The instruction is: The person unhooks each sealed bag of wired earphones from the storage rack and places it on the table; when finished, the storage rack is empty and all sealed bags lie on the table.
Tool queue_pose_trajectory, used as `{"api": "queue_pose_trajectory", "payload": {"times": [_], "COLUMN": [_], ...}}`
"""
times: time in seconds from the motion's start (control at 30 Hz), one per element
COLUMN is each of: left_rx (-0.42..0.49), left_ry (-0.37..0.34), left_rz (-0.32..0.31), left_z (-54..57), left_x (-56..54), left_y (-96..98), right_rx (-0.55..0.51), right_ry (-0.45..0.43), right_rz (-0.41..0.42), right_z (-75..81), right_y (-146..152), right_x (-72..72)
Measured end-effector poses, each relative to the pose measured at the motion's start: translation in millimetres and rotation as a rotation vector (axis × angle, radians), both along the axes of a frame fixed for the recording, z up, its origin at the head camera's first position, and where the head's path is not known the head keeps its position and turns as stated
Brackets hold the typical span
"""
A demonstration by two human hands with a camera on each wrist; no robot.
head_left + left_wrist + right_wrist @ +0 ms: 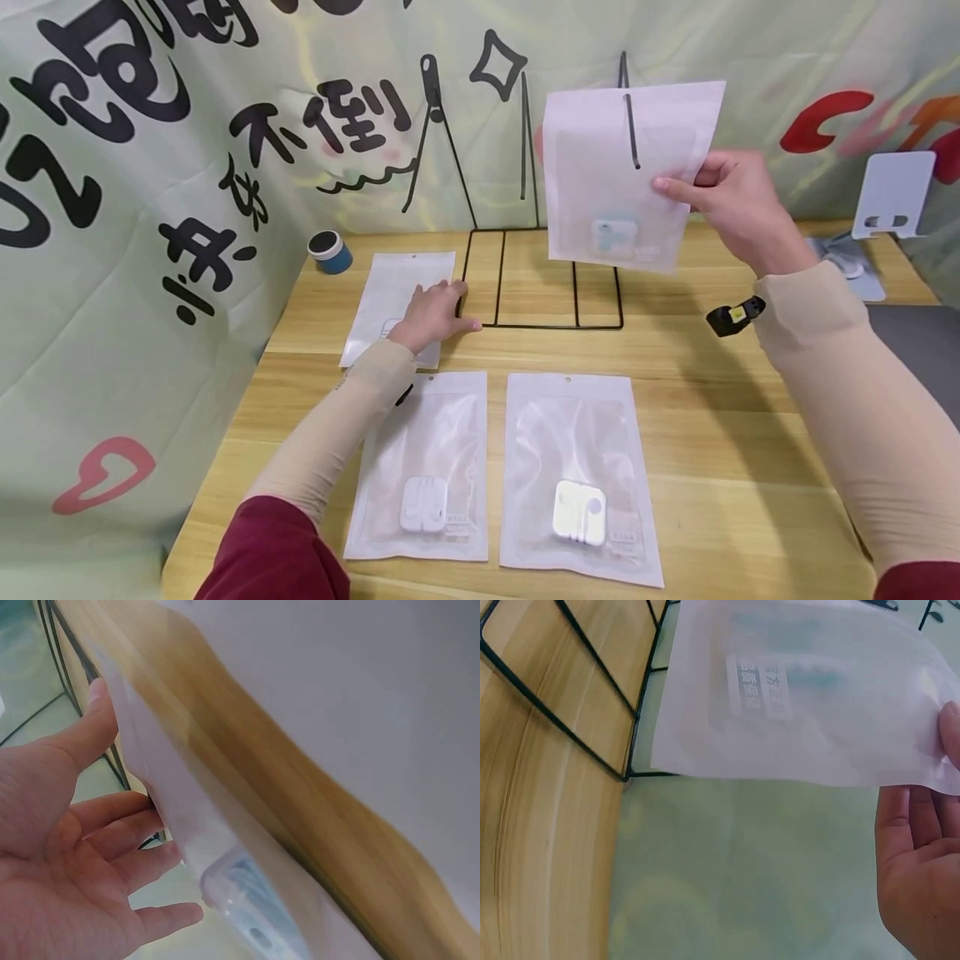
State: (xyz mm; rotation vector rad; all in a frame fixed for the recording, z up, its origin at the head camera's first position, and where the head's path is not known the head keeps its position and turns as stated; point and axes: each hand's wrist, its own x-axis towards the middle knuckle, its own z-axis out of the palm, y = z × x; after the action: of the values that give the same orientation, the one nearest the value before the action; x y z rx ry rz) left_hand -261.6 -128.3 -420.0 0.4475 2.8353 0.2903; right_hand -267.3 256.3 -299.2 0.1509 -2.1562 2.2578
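My right hand (738, 207) pinches the right edge of a raised white zip pouch (592, 167), thumb in front. A pale object shows dimly through its lower part. A black hook prong (632, 133) crosses the pouch's front from its top edge, where it seems to pass through. This prong belongs to a black wire display rack (551, 326) standing on the table. At the rack's left front corner, my left hand (431, 317) touches the base wire with fingers spread. Under that forearm lies another white pouch (408, 283), partly covered.
Two pouches with white earphone cases inside, a left one (423, 433) and a right one (570, 433), lie in front on the wooden table (720, 517). A blue jar (330, 252) stands back left. At the back right is a white phone stand (892, 192).
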Motion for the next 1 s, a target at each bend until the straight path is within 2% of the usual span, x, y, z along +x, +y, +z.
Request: {"api": "queue_pose_trajectory", "payload": {"times": [0.1, 0.23, 0.73, 1.0], "left_rx": [0.003, 0.003, 0.011, 0.007], "left_ry": [0.001, -0.004, 0.002, -0.001], "left_rz": [0.003, 0.004, -0.002, -0.002], "left_z": [0.6, 1.1, 2.1, 1.9], "left_x": [0.0, 0.7, -0.9, 0.1], "left_y": [-0.4, -0.9, -0.1, -0.5], "right_rx": [0.008, 0.083, 0.403, 0.433], "right_ry": [0.050, 0.082, 0.101, 0.126], "right_rz": [0.020, 0.020, -0.034, -0.042], "right_z": [3.4, 7.9, 9.6, 7.4], "right_y": [-0.6, -0.5, 4.7, 4.5], "right_x": [9.7, 23.8, 75.2, 101.5]}}
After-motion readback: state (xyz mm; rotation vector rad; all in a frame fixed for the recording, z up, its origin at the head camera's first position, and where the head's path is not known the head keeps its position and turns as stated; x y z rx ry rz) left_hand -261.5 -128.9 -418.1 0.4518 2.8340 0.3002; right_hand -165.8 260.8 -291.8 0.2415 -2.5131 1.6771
